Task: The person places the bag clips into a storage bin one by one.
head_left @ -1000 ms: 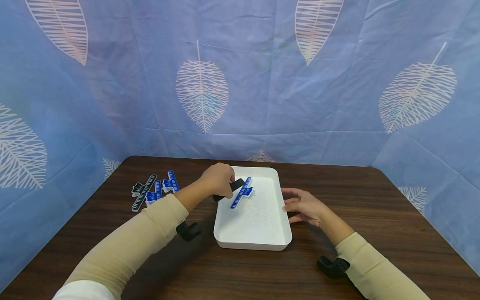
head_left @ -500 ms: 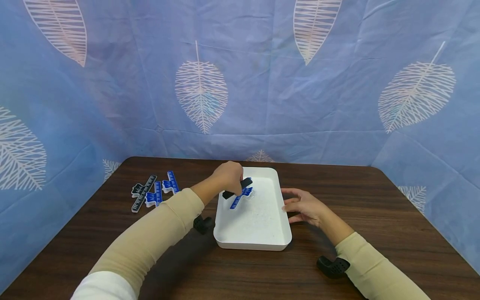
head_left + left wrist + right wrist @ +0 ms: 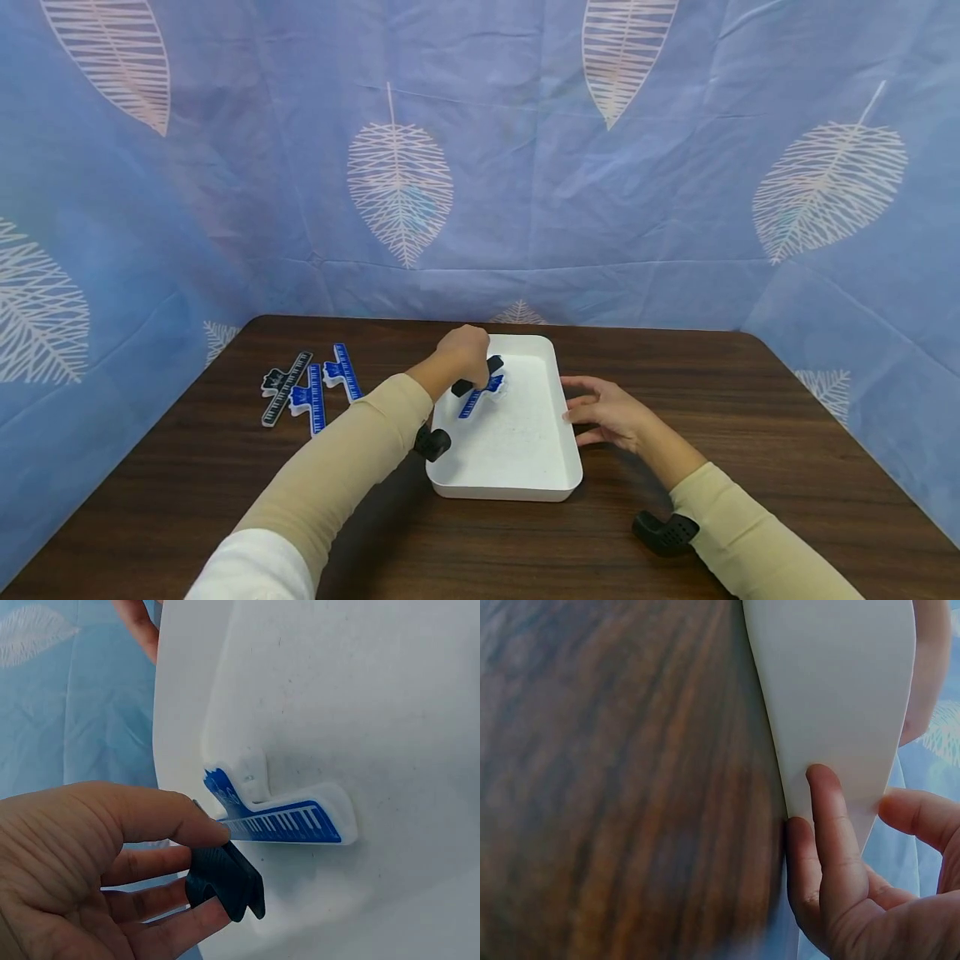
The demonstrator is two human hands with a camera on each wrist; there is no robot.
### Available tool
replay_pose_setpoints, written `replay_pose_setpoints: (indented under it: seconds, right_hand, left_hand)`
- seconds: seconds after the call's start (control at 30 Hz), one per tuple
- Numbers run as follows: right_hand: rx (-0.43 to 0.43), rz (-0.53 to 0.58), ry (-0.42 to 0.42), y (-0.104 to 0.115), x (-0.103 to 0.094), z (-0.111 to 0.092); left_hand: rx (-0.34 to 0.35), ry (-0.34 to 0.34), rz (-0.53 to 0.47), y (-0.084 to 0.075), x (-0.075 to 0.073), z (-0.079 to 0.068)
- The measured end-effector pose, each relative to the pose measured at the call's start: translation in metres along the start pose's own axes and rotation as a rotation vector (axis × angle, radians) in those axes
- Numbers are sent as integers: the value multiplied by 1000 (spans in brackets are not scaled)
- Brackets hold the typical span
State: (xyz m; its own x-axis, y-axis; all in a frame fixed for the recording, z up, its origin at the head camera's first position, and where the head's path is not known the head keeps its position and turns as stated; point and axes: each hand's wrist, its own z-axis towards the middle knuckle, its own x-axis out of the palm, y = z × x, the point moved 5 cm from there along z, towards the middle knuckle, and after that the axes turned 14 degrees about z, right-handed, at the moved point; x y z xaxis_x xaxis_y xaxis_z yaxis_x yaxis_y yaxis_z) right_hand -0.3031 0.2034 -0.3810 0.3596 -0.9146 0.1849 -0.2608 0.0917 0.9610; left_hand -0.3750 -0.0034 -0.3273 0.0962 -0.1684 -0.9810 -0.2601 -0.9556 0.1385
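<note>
My left hand [image 3: 463,353] pinches a black bag clip [image 3: 229,881] with a long straight edge, above the upper left part of a white tray [image 3: 517,462]. Just beneath it, a blue clip [image 3: 285,821] with white piano-key markings lies on the tray floor; in the head view the black clip [image 3: 495,364] partly covers it. My right hand [image 3: 609,414] rests at the tray's right side. In the right wrist view its fingertips [image 3: 823,780] touch the outer wall, and the thumb is at the rim.
Left of the tray on the dark wooden table [image 3: 675,375] lie a black clip [image 3: 287,388] and two blue clips, one nearer [image 3: 316,400] and one farther back [image 3: 343,372]. A blue leaf-print cloth [image 3: 480,167] hangs behind the table.
My left hand has moved right with the black clip, from the tray's left rim to over the blue clip inside. The right hand stays at the tray's side.
</note>
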Motion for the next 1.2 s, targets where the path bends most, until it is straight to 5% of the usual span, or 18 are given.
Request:
replay_pose_setpoints:
  seconds: [0.3, 0.77, 1.2]
  right_hand:
    - [2, 2, -3, 1, 0, 0]
    - [4, 1, -2, 1, 0, 0]
    - [4, -10, -3, -1, -1, 2]
  left_hand:
    - [-71, 72, -107, 1, 10, 12]
    - [-72, 180, -169, -1, 13, 18]
    - [-99, 81, -42, 1, 6, 13]
